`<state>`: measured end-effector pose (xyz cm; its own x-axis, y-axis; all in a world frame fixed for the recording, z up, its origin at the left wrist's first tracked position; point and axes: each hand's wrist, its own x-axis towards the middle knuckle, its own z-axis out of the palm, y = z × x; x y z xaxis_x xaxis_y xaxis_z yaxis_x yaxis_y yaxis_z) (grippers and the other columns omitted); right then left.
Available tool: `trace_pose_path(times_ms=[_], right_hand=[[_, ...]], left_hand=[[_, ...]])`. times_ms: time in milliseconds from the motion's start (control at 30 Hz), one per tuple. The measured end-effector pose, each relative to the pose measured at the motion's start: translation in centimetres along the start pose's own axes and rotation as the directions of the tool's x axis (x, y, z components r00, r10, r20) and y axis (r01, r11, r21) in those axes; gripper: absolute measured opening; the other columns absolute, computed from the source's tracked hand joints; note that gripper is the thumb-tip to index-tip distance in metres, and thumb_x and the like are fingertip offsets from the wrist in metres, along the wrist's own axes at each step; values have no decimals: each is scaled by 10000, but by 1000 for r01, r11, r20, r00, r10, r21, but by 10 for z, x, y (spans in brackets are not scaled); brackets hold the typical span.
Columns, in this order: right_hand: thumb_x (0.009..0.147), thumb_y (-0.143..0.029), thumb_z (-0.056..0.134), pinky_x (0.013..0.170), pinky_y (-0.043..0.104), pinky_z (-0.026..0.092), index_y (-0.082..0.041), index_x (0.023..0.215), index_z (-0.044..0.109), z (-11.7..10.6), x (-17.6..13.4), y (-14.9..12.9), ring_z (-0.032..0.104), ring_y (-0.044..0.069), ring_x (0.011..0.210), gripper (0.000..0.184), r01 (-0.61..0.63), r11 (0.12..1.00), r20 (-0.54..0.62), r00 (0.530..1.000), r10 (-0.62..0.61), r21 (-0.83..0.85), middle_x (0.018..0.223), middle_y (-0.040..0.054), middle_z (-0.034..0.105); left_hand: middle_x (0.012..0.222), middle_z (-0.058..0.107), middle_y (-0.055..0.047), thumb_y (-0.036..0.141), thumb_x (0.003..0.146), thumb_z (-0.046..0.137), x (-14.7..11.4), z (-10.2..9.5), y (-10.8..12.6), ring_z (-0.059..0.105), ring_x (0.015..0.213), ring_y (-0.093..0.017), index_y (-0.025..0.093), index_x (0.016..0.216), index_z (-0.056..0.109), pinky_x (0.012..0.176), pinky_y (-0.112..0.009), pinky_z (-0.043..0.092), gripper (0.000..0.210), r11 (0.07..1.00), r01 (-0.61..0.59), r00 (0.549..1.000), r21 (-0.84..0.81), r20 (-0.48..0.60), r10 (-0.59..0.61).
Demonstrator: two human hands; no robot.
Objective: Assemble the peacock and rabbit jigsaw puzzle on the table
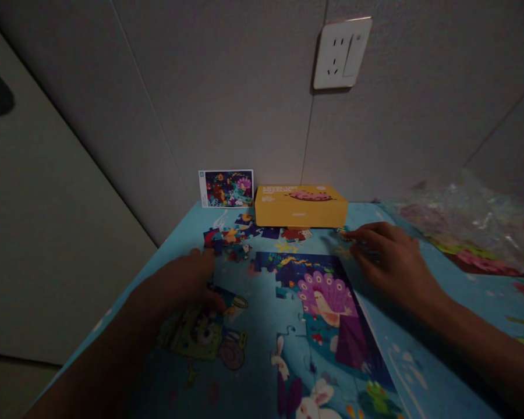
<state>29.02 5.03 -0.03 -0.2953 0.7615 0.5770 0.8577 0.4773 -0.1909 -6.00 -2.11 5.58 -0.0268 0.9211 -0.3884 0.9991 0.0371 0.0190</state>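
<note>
A partly joined jigsaw puzzle [325, 302] lies on the table, showing a pink peacock, white rabbits and a frog. To its upper right, my right hand [388, 256] pinches a small puzzle piece [344, 234] at its fingertips, near the yellow box. My left hand [192, 276] is left of the puzzle with its fingers curled; a dark blue piece [222, 294] shows by the thumb, partly hidden. Loose puzzle pieces [231, 235] lie in a cluster beyond my left hand. More pieces [294, 234] rest just in front of the box.
A yellow puzzle box [301, 209] stands against the wall, with a picture card [227, 189] leaning beside it. Crumpled clear plastic [471, 215] covers something colourful at the right. The blue tablecloth [244, 378] has printed cartoon figures. A socket [343, 53] is on the wall.
</note>
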Motion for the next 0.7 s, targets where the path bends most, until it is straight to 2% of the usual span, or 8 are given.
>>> trace_pose_path(times_ms=[133, 200, 333, 433, 500, 567, 633, 700], right_hand=[[866, -271, 511, 842, 469, 450, -199, 1012, 696, 2, -6, -22, 591, 284, 956, 247, 59, 992, 82, 994, -69, 112, 1022, 112, 631], [863, -259, 511, 827, 461, 464, -194, 993, 697, 2, -7, -29, 594, 278, 942, 236, 75, 986, 107, 990, -92, 151, 1012, 112, 632], [864, -259, 511, 820, 459, 475, -194, 975, 697, 3, -6, -29, 600, 277, 926, 227, 75, 982, 114, 989, -96, 174, 988, 105, 634], [856, -263, 525, 828, 459, 478, -206, 977, 701, 4, -7, -24, 604, 278, 931, 221, 66, 984, 76, 994, -80, 168, 1005, 104, 626], [848, -265, 538, 836, 456, 481, -209, 974, 701, 5, -8, -23, 600, 278, 938, 214, 69, 983, 61, 995, -80, 169, 1015, 104, 615], [845, -266, 543, 844, 454, 484, -207, 960, 701, 4, -8, -24, 591, 278, 948, 205, 74, 981, 55, 995, -85, 178, 1018, 105, 602], [846, -267, 540, 844, 449, 489, -205, 948, 701, 4, -9, -27, 583, 277, 951, 200, 71, 979, 50, 995, -81, 189, 1014, 105, 590], [849, -269, 538, 834, 442, 494, -206, 943, 702, 3, -9, -30, 580, 274, 946, 199, 58, 980, 47, 997, -69, 193, 1011, 104, 583]], left_hand=[[1165, 600, -196, 521, 582, 768, 6, -2, -4, 605, 1017, -357, 124, 1247, 492, 763, -365, 485, 823, 999, 27, 1000, 20, 14, -28], [1149, 608, -185, 495, 618, 755, 10, -2, -8, 605, 1004, -338, 137, 1238, 480, 746, -344, 475, 767, 1000, 7, 1000, 22, -16, -7], [1042, 642, -143, 322, 828, 579, 13, -8, -15, 622, 922, -266, 152, 1120, 515, 727, -312, 436, 343, 998, -41, 994, 55, -95, 46], [877, 641, -96, 228, 888, 448, 8, -20, -12, 614, 782, -219, 156, 916, 545, 651, -291, 406, 124, 995, -95, 987, 11, -131, 96], [805, 624, -45, 266, 905, 429, 1, -27, -6, 599, 728, -183, 171, 853, 541, 641, -267, 406, 156, 969, -214, 973, -126, -115, 200], [836, 624, -16, 364, 868, 522, -5, -31, -1, 599, 763, -180, 188, 891, 574, 664, -257, 415, 185, 932, -302, 953, -200, -34, 301], [957, 620, -17, 397, 761, 659, -7, -28, 1, 594, 857, -201, 208, 981, 593, 706, -264, 423, 297, 931, -321, 941, -174, 55, 335], [1060, 590, -36, 378, 667, 743, -4, -22, -1, 574, 928, -228, 211, 1025, 585, 737, -281, 427, 425, 951, -292, 947, -104, 107, 303]])
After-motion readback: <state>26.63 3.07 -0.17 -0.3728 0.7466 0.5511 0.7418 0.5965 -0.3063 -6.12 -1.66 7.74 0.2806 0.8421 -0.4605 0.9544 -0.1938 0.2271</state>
